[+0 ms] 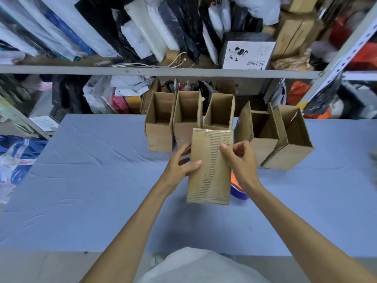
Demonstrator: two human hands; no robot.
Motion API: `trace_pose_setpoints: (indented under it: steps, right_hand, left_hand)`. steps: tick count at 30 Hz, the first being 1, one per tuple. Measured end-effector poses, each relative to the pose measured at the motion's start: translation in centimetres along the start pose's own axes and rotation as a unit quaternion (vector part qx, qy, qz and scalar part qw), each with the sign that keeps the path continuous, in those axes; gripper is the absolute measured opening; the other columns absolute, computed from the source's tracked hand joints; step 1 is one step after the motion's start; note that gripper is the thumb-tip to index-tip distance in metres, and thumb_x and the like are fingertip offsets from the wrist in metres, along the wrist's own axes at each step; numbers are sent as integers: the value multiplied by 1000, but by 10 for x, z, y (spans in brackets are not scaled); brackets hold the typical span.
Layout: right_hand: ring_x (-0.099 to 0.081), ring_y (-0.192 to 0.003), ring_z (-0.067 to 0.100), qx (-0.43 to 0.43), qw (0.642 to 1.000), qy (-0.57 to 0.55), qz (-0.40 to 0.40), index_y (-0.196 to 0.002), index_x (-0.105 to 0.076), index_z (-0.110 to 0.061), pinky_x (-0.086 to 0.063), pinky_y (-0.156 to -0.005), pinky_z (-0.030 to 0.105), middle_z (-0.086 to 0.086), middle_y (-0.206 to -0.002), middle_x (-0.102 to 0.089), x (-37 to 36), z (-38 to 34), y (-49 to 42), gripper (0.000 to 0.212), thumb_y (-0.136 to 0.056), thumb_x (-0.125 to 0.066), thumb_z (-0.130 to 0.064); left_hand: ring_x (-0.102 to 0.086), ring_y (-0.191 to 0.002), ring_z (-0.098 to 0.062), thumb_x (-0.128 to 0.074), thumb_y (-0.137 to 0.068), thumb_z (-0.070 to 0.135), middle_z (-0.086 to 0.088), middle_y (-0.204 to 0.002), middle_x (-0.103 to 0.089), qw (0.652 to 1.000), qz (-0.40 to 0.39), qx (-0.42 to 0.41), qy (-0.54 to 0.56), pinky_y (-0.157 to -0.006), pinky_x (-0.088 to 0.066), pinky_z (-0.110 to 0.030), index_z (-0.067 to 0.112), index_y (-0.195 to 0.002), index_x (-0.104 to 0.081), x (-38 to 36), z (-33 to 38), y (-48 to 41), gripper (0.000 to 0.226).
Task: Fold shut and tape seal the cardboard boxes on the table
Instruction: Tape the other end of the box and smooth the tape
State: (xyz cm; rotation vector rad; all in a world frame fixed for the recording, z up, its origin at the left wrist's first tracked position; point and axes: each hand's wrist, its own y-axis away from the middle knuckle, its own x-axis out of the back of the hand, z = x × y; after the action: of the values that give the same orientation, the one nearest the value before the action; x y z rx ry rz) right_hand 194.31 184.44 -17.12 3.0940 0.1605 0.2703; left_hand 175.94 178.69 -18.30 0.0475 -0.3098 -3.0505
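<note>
I hold a closed cardboard box (210, 170) above the blue table (91, 190); its top face has torn paper and clear tape. My left hand (181, 166) grips its left side, thumb lying on the top face. My right hand (239, 160) grips the right side, a fingertip on the top. Behind it stands a row of several open cardboard boxes: one at the left (160, 123), two in the middle (188, 115) (220, 111), and two at the right (259, 131) (291, 139). A blue and orange tape dispenser (237, 188) lies mostly hidden under the held box.
A metal shelf (142, 70) runs behind the table, loaded with plastic mailer bags, a white product box (247, 53) and brown cartons. Bags and clutter fill the space under the shelf. A slanted shelf post (342, 50) stands at the right.
</note>
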Motion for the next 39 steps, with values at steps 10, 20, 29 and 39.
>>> trace_pose_setpoints:
  steps: [10, 20, 29, 39]
  right_hand:
    - [-65, -94, 16, -75, 992, -12, 100, -96, -55, -11, -50, -68, 24, 5, -101, -66, 48, -2, 40, 22, -81, -71, -12]
    - [-64, -97, 9, -94, 939, 0, 332, -107, -68, -23, -51, -84, 28, -10, -105, -69, 125, 12, 111, 26, -84, -62, -33]
    - [-58, -96, 9, -118, 898, -38, 422, -99, -55, -15, -44, -73, 20, -6, -102, -62, 175, 15, 104, 12, -89, -61, -11]
    - [-59, -94, 6, -118, 912, -37, 392, -104, -56, -12, -43, -70, 18, -9, -100, -62, 283, 51, 47, 13, -91, -58, -11]
  left_hand:
    - [-54, -119, -5, -75, -77, 32, 13, -133, -52, 995, -97, -22, -25, -88, -53, -21, 30, -139, -41, -42, -9, 2, 71]
    - [-54, -123, -9, -77, -79, 24, 3, -138, -53, 947, -317, -49, -33, -99, -49, -27, 37, -139, -42, -142, -12, -13, 70]
    - [-54, -120, -9, -80, -75, 35, 7, -134, -53, 935, -351, -41, -36, -97, -50, -30, 37, -142, -40, -216, -2, -39, 78]
    - [-51, -119, -6, -73, -78, 45, 8, -133, -48, 958, -277, -20, -74, -96, -46, -24, 42, -139, -44, -316, -3, -80, 67]
